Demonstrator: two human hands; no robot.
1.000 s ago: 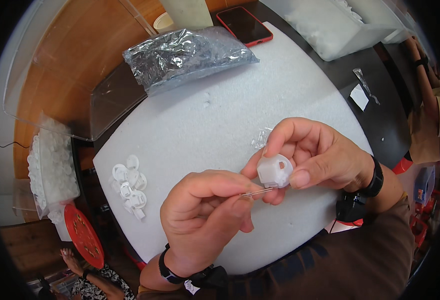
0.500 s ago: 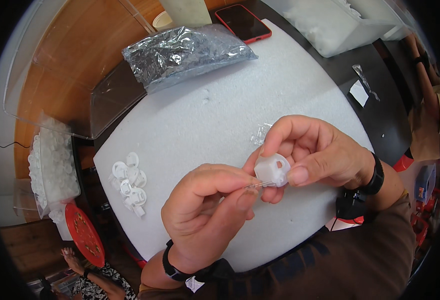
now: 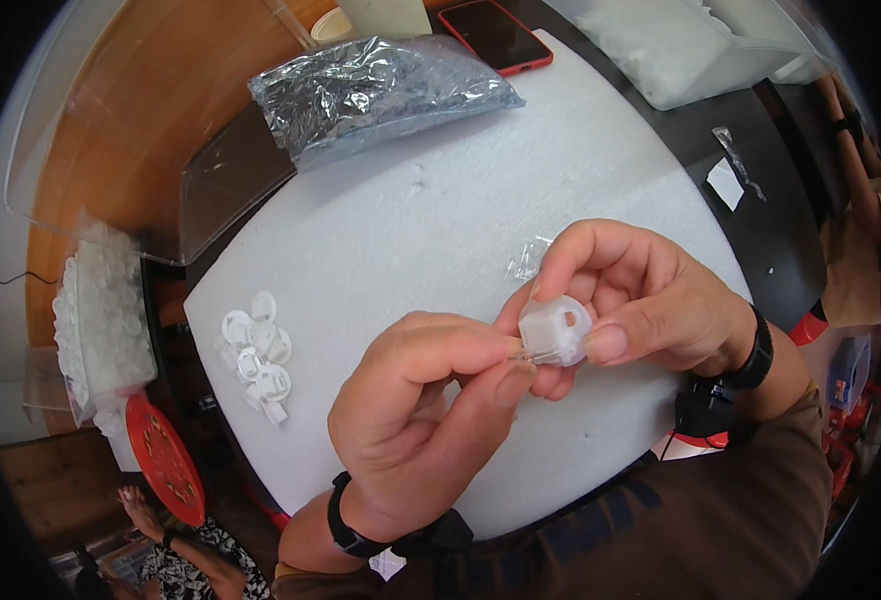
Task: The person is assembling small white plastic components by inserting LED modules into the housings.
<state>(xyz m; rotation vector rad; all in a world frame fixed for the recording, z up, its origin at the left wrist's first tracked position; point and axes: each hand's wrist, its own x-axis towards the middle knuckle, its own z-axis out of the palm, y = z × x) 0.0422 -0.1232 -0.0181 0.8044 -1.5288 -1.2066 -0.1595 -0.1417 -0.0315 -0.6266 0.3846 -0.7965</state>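
Between the thumb and fingers of my right hand (image 3: pixel 640 300) is a small white plastic housing (image 3: pixel 552 328) with a round flange and a square hole. My left hand (image 3: pixel 430 390) pinches a thin clear pin (image 3: pixel 532 356), its far end at the lower side of the housing. Whether the pin sits inside the housing or only touches it, I cannot tell. Just beyond my right fingers, several similar clear pins (image 3: pixel 528 257) lie on the white foam sheet (image 3: pixel 360 240). A small pile of white round plastic parts (image 3: pixel 260 350) rests at the sheet's left side.
At the back lies a silvery plastic bag (image 3: pixel 380 100), with a red-cased phone (image 3: pixel 497 38) behind it. Bins of white parts stand at the far right (image 3: pixel 660 60) and left (image 3: pixel 110 320). A red round stool (image 3: pixel 165 460) is lower left; another person's hand (image 3: pixel 140 515) shows near it.
My left hand has moved slightly right, its fingertips closer to the housing, and less of the pin shows between them. The view has shifted a little.
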